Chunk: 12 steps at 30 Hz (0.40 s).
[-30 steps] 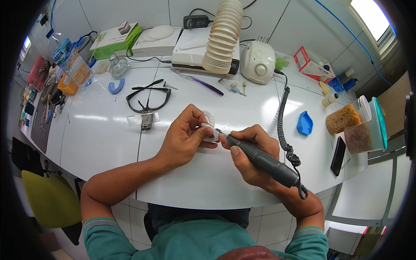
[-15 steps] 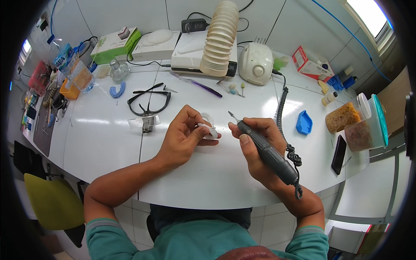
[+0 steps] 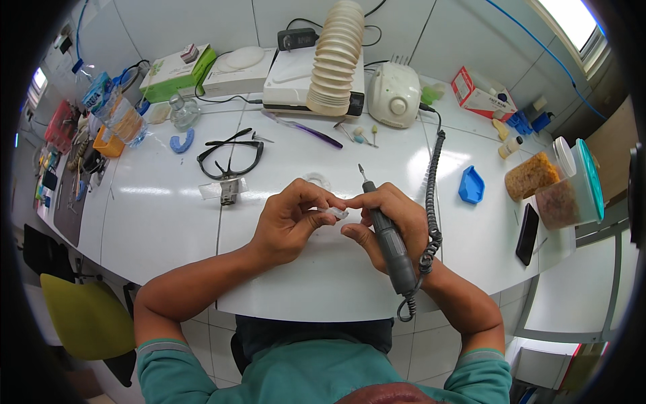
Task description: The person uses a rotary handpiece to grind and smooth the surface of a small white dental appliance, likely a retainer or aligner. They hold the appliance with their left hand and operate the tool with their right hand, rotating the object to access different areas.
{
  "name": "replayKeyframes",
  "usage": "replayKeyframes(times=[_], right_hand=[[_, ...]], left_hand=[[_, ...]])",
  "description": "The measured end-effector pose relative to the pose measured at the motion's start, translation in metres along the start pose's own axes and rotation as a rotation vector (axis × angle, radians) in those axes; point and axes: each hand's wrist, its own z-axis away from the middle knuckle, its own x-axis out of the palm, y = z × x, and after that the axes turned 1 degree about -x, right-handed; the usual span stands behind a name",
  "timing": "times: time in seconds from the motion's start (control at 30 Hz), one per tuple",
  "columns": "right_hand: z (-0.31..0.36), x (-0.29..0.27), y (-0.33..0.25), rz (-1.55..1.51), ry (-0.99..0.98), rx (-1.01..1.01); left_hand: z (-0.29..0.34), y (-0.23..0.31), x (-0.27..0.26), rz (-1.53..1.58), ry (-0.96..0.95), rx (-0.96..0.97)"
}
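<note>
My left hand (image 3: 286,222) pinches a small, whitish, translucent curved piece (image 3: 337,213) between thumb and fingers, just above the middle of the white table. My right hand (image 3: 407,219) is wrapped round a dark grey rotary handpiece (image 3: 392,250), which stands steeply with its metal bur (image 3: 362,170) pointing away from me, apart from the piece. The right index fingertip reaches across to the left fingertips and the edge of the piece; whether it presses on the piece I cannot tell. Behind my hands lies a pale horseshoe-shaped piece (image 3: 317,179), partly covered by the left fingers.
The handpiece's coiled cord (image 3: 434,182) runs to a cream control unit (image 3: 397,95). A ribbed hose (image 3: 334,60) hangs at the back. Black glasses (image 3: 252,160) lie left; a blue tray (image 3: 472,185), phone (image 3: 527,233) and lidded tubs (image 3: 568,195) are right.
My right hand has moved left to meet the left one, and the handpiece has swung more upright, its bur turned away. My left hand has shifted slightly nearer to me with the piece.
</note>
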Motion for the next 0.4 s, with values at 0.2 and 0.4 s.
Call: replayKeyframes(times=[0.2, 0.4], right_hand=[[0.0009, 0.0046, 0.0046, 0.001, -0.004, -0.014], [0.0015, 0.002, -0.0014, 0.065, -0.018, 0.0]], left_hand=[[-0.0001, -0.0006, 0.002, 0.009, -0.038, 0.015], [-0.0004, 0.003, 0.0051, -0.049, -0.055, 0.001]])
